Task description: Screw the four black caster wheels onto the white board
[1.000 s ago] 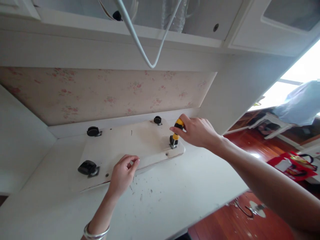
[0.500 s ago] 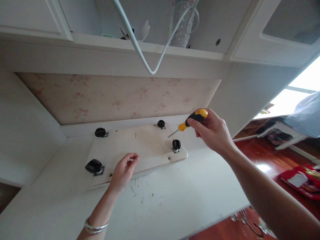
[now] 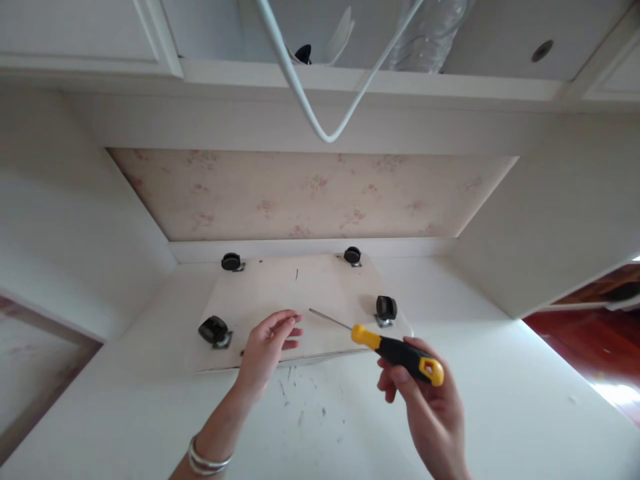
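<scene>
In my right hand (image 3: pixel 425 393) is a screwdriver (image 3: pixel 400 353) with a yellow and black handle, its thin shaft pointing left toward my other hand. My left hand (image 3: pixel 267 343) hovers over the front part of a white board (image 3: pixel 320 293), thumb and forefinger pinched together. Whatever may be between those fingertips is too small to make out. Black caster wheels stand near the board's corners: a front left caster (image 3: pixel 214 330), a front right caster (image 3: pixel 386 308), a back left caster (image 3: pixel 231 261) and a back right caster (image 3: pixel 353 255).
The board lies on a white desktop (image 3: pixel 480 393) with dark scuff marks. A white cable (image 3: pixel 325 137) loops down from the shelf (image 3: pixel 370 80) overhead, where a clear plastic bottle (image 3: pixel 430 40) stands. Side panels flank the desk, and floral wallpaper (image 3: pixel 320 193) covers the back.
My right hand has brought the screwdriver down, and its tip has swung closer to my left hand. My left hand stays over the board, its lower fingers more extended. The view has turned left.
</scene>
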A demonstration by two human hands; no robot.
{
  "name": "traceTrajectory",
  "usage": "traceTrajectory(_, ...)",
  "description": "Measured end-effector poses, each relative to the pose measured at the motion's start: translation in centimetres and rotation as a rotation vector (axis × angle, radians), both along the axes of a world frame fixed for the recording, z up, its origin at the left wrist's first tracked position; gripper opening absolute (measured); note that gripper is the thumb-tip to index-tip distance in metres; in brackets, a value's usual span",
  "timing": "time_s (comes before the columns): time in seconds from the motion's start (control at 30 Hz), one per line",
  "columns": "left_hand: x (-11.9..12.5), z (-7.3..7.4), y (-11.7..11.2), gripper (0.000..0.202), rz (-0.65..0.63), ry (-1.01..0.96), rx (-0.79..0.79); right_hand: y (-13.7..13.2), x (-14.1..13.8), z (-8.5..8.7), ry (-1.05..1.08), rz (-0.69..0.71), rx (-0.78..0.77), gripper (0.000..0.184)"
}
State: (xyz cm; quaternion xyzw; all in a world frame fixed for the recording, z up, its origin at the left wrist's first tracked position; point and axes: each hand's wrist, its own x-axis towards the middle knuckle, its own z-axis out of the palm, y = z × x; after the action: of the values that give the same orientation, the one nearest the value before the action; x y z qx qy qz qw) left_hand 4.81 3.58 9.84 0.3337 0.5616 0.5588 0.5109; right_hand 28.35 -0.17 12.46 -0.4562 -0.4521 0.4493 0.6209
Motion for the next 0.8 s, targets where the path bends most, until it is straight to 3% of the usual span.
traceTrajectory(0.33, 0.1, 0.3, 0.1, 0.036, 0.006, -0.073, -0.009, -1.3, 0.2, -3.3, -0.185, -0.034, 0.056, 0.038)
traceTrajectory(0.8, -0.2, 0.2, 0.0, 0.036, -0.023, -0.082, 0.0, -1.9, 0.2, -2.6, -0.364, -0.009, 0.032, 0.038)
